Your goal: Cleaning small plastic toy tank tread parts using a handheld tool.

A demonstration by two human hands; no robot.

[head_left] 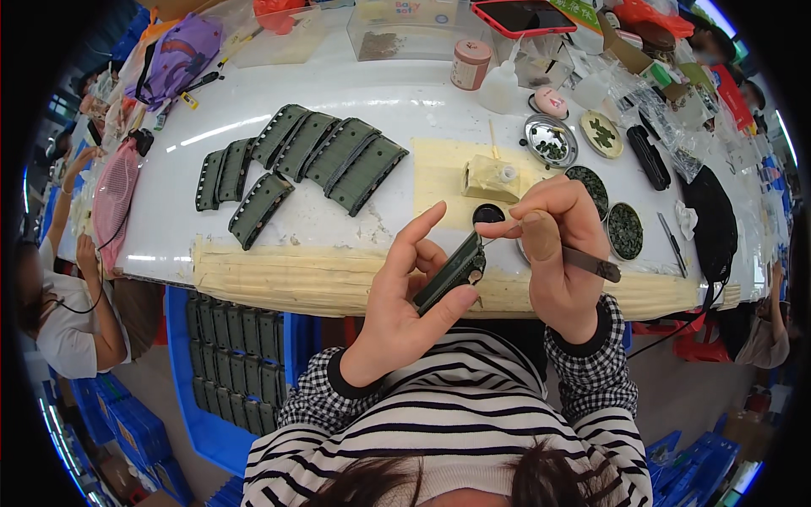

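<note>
My left hand (390, 317) grips a dark green curved plastic piece (448, 275), tilted up over the table's front edge. My right hand (562, 245) pinches metal tweezers (591, 264); their thin tips reach the piece's upper end. Whether the tips hold anything is too small to tell. Just beyond the hands are a small black round dish (490, 215) and a tape-wrapped block (488, 179) with a white nozzle. Round tins of small green bits (625, 232) stand beside my right hand. Several similar green pieces (342, 160) lie grouped to the left on the table.
Below the table at left, a blue crate (182, 363) holds rows of green pieces. At right lie a pen-like tool (672, 245), a black case (649, 158) and a black cloth item (708, 220). A pink tin (470, 64) and white bottle (500, 89) stand farther back. A co-worker (76, 313) sits at left.
</note>
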